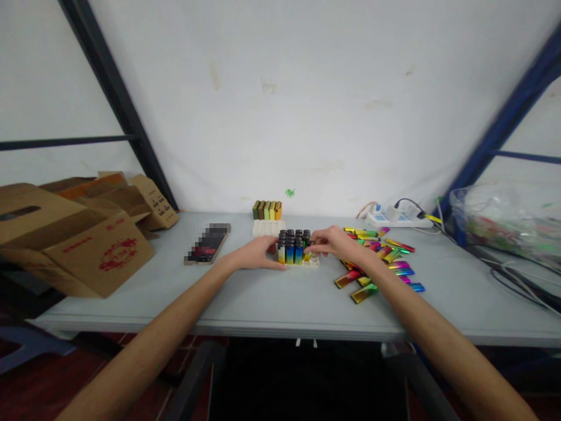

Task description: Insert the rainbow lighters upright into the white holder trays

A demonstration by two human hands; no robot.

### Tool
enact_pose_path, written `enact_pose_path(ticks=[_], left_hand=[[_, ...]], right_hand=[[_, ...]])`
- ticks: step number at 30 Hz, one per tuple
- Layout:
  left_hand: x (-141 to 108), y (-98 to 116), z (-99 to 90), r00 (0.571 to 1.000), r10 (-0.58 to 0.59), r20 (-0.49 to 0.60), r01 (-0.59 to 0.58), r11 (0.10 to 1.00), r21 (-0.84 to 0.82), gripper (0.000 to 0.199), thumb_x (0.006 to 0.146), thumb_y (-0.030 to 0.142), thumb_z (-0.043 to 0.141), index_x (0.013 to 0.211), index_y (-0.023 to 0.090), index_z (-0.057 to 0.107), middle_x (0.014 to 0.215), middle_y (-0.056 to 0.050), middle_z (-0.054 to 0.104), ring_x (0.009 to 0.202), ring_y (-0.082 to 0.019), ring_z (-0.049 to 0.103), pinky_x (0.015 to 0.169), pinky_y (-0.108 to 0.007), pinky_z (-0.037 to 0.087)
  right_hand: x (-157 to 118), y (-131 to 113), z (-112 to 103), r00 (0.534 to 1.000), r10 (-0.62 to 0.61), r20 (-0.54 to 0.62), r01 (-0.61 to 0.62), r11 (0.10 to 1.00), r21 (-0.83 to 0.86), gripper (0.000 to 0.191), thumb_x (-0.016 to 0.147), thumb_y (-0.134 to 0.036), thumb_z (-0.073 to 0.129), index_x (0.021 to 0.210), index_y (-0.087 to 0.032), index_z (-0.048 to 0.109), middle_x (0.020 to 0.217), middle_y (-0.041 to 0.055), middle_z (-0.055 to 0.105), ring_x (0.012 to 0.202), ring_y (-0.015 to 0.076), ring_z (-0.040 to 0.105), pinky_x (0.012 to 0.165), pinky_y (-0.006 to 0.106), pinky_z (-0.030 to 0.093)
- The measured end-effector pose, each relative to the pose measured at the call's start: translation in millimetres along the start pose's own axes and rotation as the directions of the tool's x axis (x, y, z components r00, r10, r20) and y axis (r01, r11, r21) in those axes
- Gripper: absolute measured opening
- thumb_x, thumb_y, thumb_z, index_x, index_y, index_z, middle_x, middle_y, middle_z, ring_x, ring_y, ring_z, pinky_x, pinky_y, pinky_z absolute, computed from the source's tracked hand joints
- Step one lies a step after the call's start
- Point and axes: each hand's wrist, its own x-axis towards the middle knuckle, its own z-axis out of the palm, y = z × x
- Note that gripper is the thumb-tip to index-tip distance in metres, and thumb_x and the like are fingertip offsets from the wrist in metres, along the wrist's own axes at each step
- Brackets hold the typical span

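Observation:
A white tray [313,263] near the middle of the table holds upright lighters [290,251] with black tops and shiny blue and yellow bodies. My left hand [256,254] is curved round the tray's left side, thumb along the front, and steadies it. At the tray's right end, my right hand [332,241] pinches a lighter [307,256] with a yellow lower part; the fingers partly hide it. Just right of that hand lies a loose pile of shiny multicoloured lighters [366,291], partly covered by my right forearm.
Behind the tray are another white tray [269,228] and a block of yellow and dark green lighters [267,210]. A phone [207,244] and open cardboard boxes [100,251] sit to the left. A power strip [397,217] with cables and a plastic bag [504,216] are at the right.

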Motion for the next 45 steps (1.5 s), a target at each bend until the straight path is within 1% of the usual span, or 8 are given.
enact_pose_path(ticks=[5,12,18,24,29,32,38,45], left_hand=[[0,0,-0.2,1.0,-0.003,0.001,0.003,1.0,-0.007,0.069,0.067,0.072,0.079,0.105,0.016,0.067,0.098,-0.01,0.071,0.085,-0.029,0.066,0.071,-0.035,0.049],[0,0,-0.7,1.0,-0.013,0.002,0.013,1.0,-0.01,0.072,0.066,0.074,0.078,0.106,0.015,0.066,0.101,-0.01,0.072,0.088,-0.03,0.066,0.073,-0.035,0.051],[-1,3,-2.1,1.0,-0.007,0.007,0.008,0.999,-0.036,0.069,0.067,0.071,0.08,0.107,0.016,0.066,0.1,-0.009,0.072,0.087,-0.029,0.066,0.073,-0.035,0.051],[-1,3,-2.2,1.0,-0.022,0.001,0.022,1.0,0.001,0.07,0.065,0.074,0.079,0.102,0.016,0.066,0.097,-0.009,0.071,0.086,-0.029,0.066,0.071,-0.034,0.05],[-1,2,-2.1,1.0,-0.017,0.008,0.017,1.0,-0.016,0.069,0.066,0.074,0.079,0.103,0.016,0.066,0.097,-0.009,0.071,0.085,-0.029,0.065,0.072,-0.034,0.05],[0,1,-1.7,1.0,-0.02,0.005,0.02,1.0,-0.006,0.071,0.066,0.074,0.078,0.103,0.016,0.065,0.099,-0.01,0.071,0.087,-0.03,0.066,0.073,-0.035,0.05],[0,-1,-0.5,1.0,-0.02,0.012,0.02,1.0,0.014,0.072,0.067,0.076,0.077,0.105,0.015,0.065,0.101,-0.011,0.071,0.089,-0.03,0.066,0.075,-0.036,0.05],[0,-1,-0.1,1.0,-0.011,0.001,0.011,1.0,-0.003,0.069,0.065,0.074,0.079,0.101,0.017,0.065,0.097,-0.009,0.07,0.085,-0.029,0.065,0.071,-0.034,0.049]], right_hand=[[-1,0,-6,0.998,-0.001,-0.061,-0.006,0.992,-0.124,0.054,0.091,-0.069,0.061,0.077,-0.018,0.068,0.067,0.0033,0.071,0.058,0.0146,0.06,0.059,0.025,0.04],[-12,18,-44,0.966,0.115,-0.233,-0.205,0.887,-0.414,0.054,0.107,-0.052,0.038,0.085,-0.017,0.073,0.072,0.0089,0.072,0.064,0.0197,0.062,0.066,0.03,0.039],[-27,54,-61,0.924,0.375,-0.069,-0.361,0.801,-0.477,0.023,0.092,-0.039,0.069,0.088,-0.018,0.076,0.087,0.0115,0.078,0.072,0.0215,0.068,0.063,0.029,0.044],[-42,58,-75,0.851,0.525,0.014,-0.464,0.763,-0.45,0.016,0.085,-0.033,0.076,0.092,-0.018,0.078,0.095,0.011,0.079,0.078,0.023,0.071,0.064,0.029,0.048],[-37,66,-72,0.908,0.419,0.008,-0.353,0.774,-0.525,0.029,0.087,-0.026,0.073,0.114,-0.017,0.077,0.11,0.0133,0.077,0.096,0.0257,0.072,0.082,0.031,0.052],[-30,72,-60,0.936,0.349,0.046,-0.265,0.785,-0.56,0.03,0.085,-0.024,0.074,0.114,-0.018,0.078,0.111,0.0136,0.075,0.101,0.0262,0.07,0.089,0.032,0.052],[-21,69,-44,0.959,0.28,0.051,-0.213,0.825,-0.524,0.016,0.089,-0.025,0.07,0.102,-0.018,0.078,0.108,0.0144,0.074,0.098,0.025,0.069,0.087,0.031,0.051],[-17,47,-47,0.967,0.18,-0.179,-0.22,0.946,-0.238,0.035,0.101,-0.042,0.054,0.119,-0.017,0.071,0.094,0.0101,0.078,0.076,0.0203,0.067,0.072,0.031,0.049]])
